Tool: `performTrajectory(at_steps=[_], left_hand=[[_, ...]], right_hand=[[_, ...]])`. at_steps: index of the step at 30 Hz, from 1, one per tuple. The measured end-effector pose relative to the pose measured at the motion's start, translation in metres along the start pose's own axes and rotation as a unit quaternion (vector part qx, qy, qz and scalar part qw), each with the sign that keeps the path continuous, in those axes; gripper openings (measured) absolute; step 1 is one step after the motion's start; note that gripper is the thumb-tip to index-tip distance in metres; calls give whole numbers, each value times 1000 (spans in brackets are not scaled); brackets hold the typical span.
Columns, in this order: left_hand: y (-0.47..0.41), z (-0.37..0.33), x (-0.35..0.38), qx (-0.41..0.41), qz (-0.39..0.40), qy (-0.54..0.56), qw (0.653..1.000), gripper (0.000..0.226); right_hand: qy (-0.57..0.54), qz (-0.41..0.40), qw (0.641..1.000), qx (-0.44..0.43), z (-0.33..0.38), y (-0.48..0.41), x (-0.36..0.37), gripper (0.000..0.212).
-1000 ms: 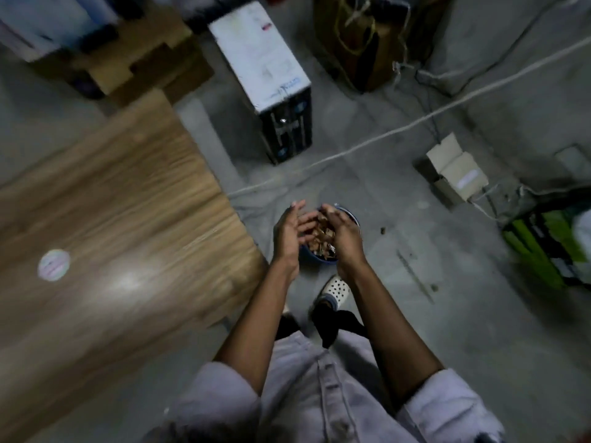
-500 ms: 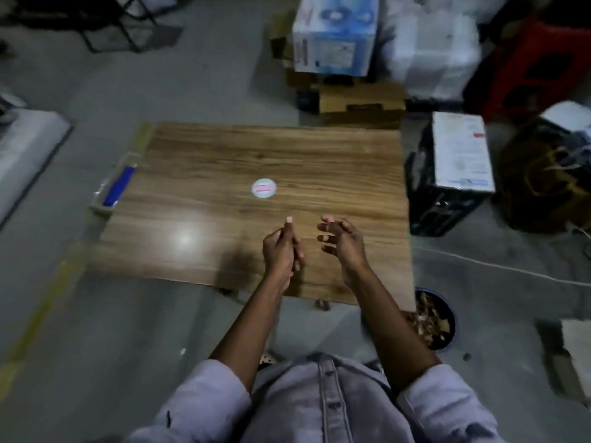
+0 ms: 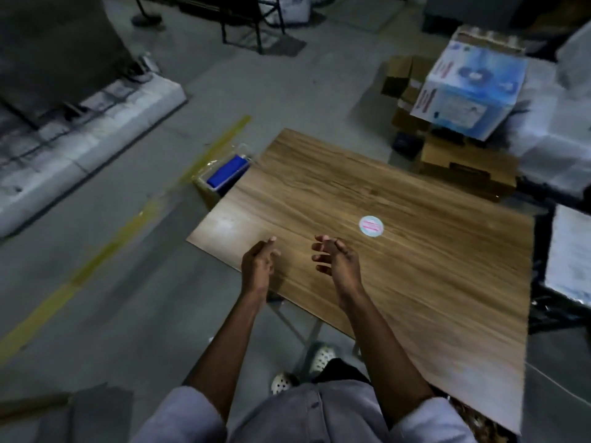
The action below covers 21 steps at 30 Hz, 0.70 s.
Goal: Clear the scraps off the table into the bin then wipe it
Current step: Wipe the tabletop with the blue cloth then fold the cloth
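Table, a rectangular one with a smooth brown wood-grain laminate top (image 3: 415, 282), stands on a grey concrete floor (image 3: 144, 314) and fills the middle and right of the head view, turned at an angle. Its surface has a dull sheen near the left corner. 1 round white sticker with pink print (image 3: 371, 225) lies flat on the top, just beyond the right hand. Thin grey metal legs (image 3: 307, 334) cross under the near edge.

Both hands hover over the near left part of the top, near each other but apart, palms facing. The left hand (image 3: 257, 265) is relaxed, fingers loosely curled, gripping nothing. The right hand (image 3: 335, 262) is likewise loose, fingers bent and slightly spread, with nothing in it. Whether either touches the wood I cannot tell.

Below the table's near right corner, brown crumbly scraps (image 3: 476, 422) show in shadow; their container cannot be made out.

A flat blue block in crinkled clear plastic wrap (image 3: 227, 174) sits just beside the table's left edge. A glossy blue-and-white printed carton (image 3: 470, 94) rests tilted on plain brown cardboard boxes (image 3: 463, 167) behind the table. A worn yellow painted stripe (image 3: 96, 270) runs across the floor. The person wears a pale grey buttoned shirt (image 3: 319, 417) and white perforated clogs (image 3: 321, 359).
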State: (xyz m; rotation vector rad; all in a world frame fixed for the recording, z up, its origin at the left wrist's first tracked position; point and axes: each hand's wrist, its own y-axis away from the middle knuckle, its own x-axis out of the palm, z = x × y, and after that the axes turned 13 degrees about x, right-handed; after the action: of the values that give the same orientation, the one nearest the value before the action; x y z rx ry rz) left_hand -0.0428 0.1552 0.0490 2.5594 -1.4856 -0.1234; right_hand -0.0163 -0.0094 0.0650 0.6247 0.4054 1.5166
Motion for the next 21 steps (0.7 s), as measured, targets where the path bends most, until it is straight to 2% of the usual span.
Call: performTrajectory(at_steps=[8, 15, 21], left_hand=[[-55, -21, -35, 4, -39, -12, 999, 9], [-106, -27, -79, -2, -110, 24, 994, 6], [-178, -29, -135, -19, -134, 37, 990, 6]], right_hand=[[46, 70, 997, 1, 34, -51, 87, 24], [118, 114, 986, 13, 40, -72, 162, 23], [123, 101, 987, -4, 46, -110, 247, 24]])
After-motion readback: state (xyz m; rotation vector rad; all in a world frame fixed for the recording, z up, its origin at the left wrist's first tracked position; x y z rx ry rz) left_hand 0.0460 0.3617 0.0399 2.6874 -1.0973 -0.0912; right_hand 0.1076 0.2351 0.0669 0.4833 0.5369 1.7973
